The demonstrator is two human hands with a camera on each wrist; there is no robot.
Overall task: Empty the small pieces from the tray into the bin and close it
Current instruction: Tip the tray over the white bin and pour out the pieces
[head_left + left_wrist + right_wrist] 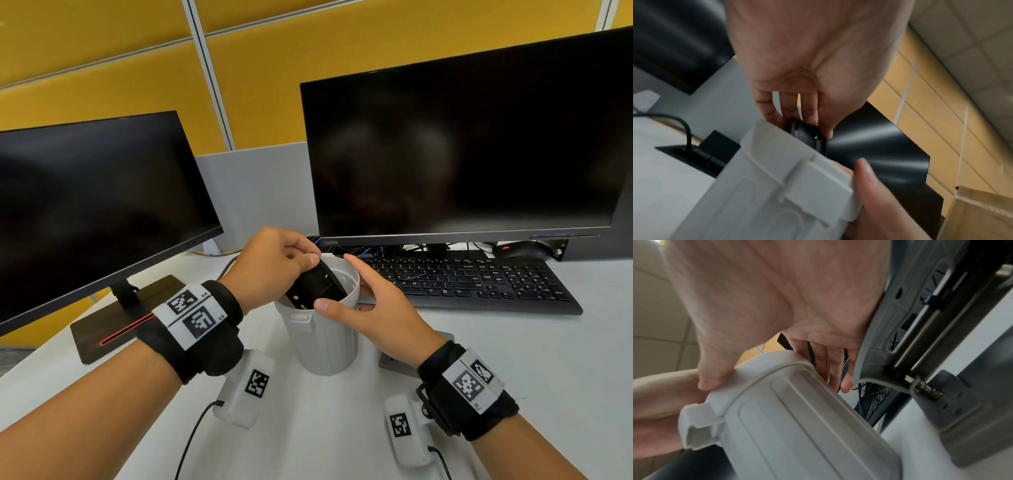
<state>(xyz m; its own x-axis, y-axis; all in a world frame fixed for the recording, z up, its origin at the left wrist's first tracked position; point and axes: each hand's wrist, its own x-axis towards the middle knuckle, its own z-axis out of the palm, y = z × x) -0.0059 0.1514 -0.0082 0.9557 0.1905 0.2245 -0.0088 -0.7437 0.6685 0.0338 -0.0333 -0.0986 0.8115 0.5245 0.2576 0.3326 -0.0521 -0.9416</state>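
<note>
Black round tray [317, 284] is tipped steeply into the mouth of the white bin [325, 339], low edge inside the rim on the near-left, high edge up toward the monitors. So its flat face runs diagonally across the opening, not level with it.

Left hand [274, 265] pinches the tray's raised edge, thumb on top and fingers [809, 112] curled behind it. That is the hand doing the pour, and it sits directly over the bin.

Right hand [373, 301] wraps the bin at the rim, thumb [715, 378] on the near lip and fingers round the far side. It steadies only and does not touch the tray as far as I can tell.

Bin stands upright on the white desk [342, 428], between the two wrists and centred in front of the person.

Counts:
- 1 tray
- 1 bin
- small pieces: two or three pale specks on the tray's lower face (too small to count reliably)
- 1 grey hinged part [890, 331] just right of the bin in the right wrist view, likely the lid, though I can't confirm it
- 2 dark monitors [462, 154]
- 1 keyboard [479, 281]
- 1 mouse [520, 249]

Judgement: pour is underway but not finished. Next move depends on lifting the tray up and left out of the mouth, then closing the bin
</note>
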